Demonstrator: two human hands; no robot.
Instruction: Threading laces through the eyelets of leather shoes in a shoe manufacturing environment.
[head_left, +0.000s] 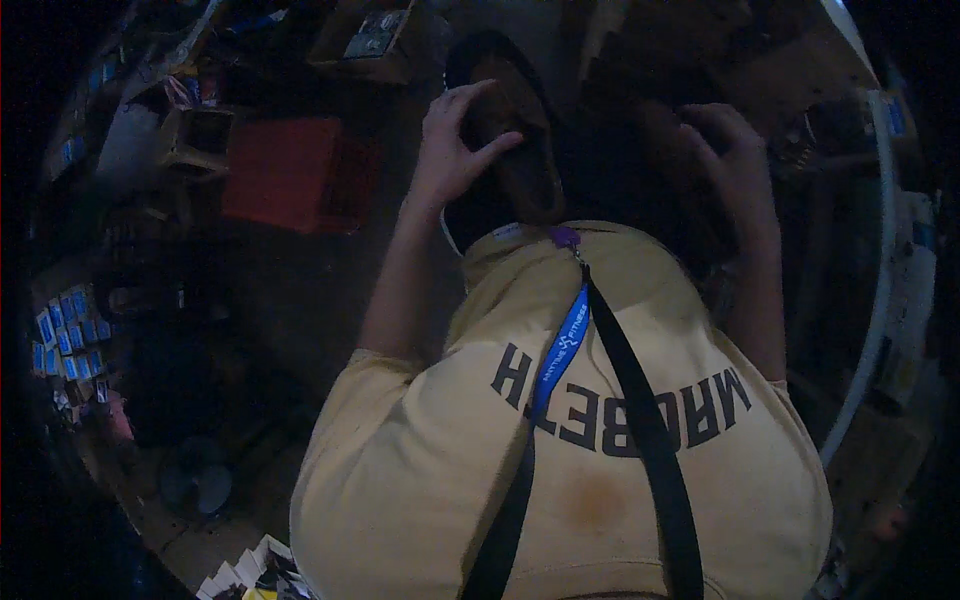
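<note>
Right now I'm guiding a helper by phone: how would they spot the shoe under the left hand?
Start at the big red crate on the dim floor and look just to its right. There the left hand grips a brown shoe held toe-up. Its dark rim and tan inside set it apart from the clutter around.

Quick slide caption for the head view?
Left hand grips a brown shoe; right hand rests on dim dark material.

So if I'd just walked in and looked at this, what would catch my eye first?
Probably the pale yellow shirt filling the lower middle, crossed by a black strap and a blue lanyard. Above it, the left hand rests on a brown shoe, while the right hand touches something too dark to make out. A red crate stands out on the dim left.
</note>
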